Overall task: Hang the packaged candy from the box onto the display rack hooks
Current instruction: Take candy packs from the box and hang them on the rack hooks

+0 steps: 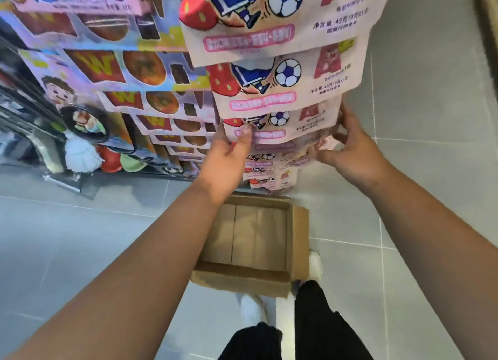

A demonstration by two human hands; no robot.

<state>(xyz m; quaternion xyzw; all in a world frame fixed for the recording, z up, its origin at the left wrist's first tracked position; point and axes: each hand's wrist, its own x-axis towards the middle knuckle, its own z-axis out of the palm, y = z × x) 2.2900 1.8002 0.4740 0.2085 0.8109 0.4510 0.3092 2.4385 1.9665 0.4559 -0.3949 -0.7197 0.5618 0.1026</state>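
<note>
Candy packet point(285, 128) held up front, long axis crosswise between hands | left hand point(229, 152) pinched on left edge | right hand point(350, 141) curled round right edge, equally near | box point(299, 241) below.

- Left hand point(229, 151), arm stretched forward, pinches the left edge of a candy pack point(293, 126) under its thumb.
- Right hand point(350, 144), arm likewise outstretched, curls its fingers round the right edge.
</note>
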